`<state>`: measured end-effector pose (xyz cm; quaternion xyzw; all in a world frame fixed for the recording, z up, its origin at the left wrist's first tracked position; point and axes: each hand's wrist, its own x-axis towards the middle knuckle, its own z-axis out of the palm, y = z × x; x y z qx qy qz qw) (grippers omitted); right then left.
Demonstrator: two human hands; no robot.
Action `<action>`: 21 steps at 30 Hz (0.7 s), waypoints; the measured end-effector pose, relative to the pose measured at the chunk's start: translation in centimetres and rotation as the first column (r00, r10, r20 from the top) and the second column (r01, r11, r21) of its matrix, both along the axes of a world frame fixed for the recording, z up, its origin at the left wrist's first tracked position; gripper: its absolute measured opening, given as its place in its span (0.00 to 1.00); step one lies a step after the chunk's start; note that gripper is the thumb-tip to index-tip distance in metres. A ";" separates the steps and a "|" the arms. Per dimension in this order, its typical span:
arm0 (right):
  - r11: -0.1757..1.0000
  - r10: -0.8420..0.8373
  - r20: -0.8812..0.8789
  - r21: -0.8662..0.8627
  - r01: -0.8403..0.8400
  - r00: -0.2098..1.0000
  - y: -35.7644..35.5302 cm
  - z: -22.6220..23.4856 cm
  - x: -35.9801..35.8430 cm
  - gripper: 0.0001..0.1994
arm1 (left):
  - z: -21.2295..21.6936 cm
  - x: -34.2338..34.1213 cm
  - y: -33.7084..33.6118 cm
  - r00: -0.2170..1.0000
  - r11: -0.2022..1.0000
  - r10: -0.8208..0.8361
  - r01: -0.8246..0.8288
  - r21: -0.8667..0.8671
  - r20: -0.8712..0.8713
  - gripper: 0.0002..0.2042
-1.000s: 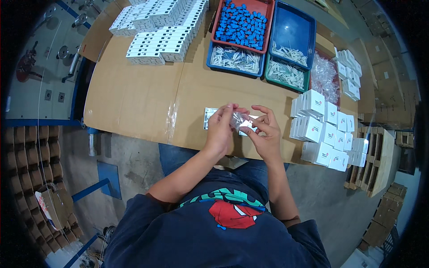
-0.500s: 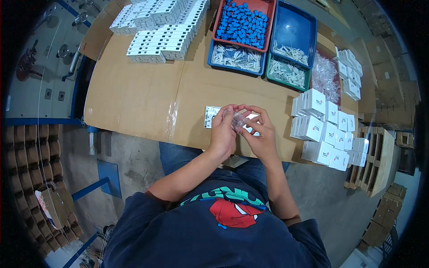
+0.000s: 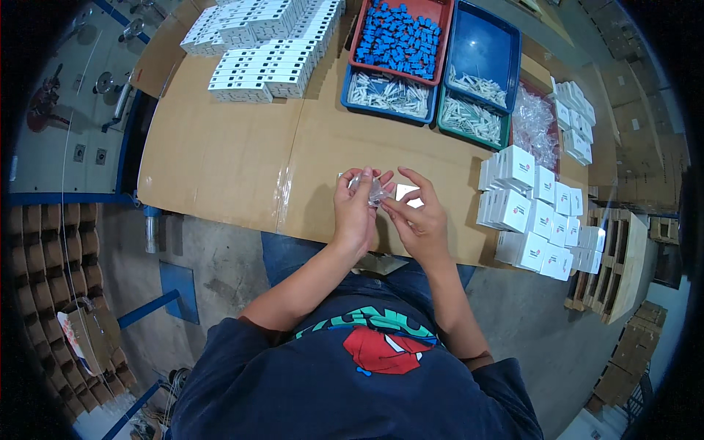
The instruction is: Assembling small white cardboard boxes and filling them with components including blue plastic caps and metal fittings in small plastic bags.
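Note:
A small clear plastic bag point(image 3: 377, 192) is held between my two hands, above the cardboard-covered table near its front edge. My left hand point(image 3: 354, 214) grips the bag between thumb and fingers. On the other side, my right hand point(image 3: 421, 221) pinches the bag's edge with thumb and a fingertip, its other fingers raised. What the bag contains, if anything, is too small to make out. Behind my right hand a white piece point(image 3: 407, 193) lies on the cardboard, partly hidden. A corner of a printed white item shows just behind my left hand.
Printed white boxes point(image 3: 264, 73) are stacked at the back left. Trays hold blue connectors point(image 3: 396, 40) and white plastic pins point(image 3: 473, 121); a blue tray point(image 3: 484, 44) stands beside them. Clear bags point(image 3: 534, 125) fill a bin at right, near stacked small white boxes point(image 3: 513, 209).
Both hands have shifted slightly left with the plastic bag. My right hand has drawn a little away from my left, and more of the white piece behind it shows.

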<state>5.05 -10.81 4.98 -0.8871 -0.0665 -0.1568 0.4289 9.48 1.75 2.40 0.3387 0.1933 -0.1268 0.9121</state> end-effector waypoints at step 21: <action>0.995 -0.075 -0.071 0.056 0.080 0.995 -0.7 -1.3 0.5 0.11 | -1.4 -0.4 0.3 0.998 0.997 -0.046 0.044 0.070 0.031 0.12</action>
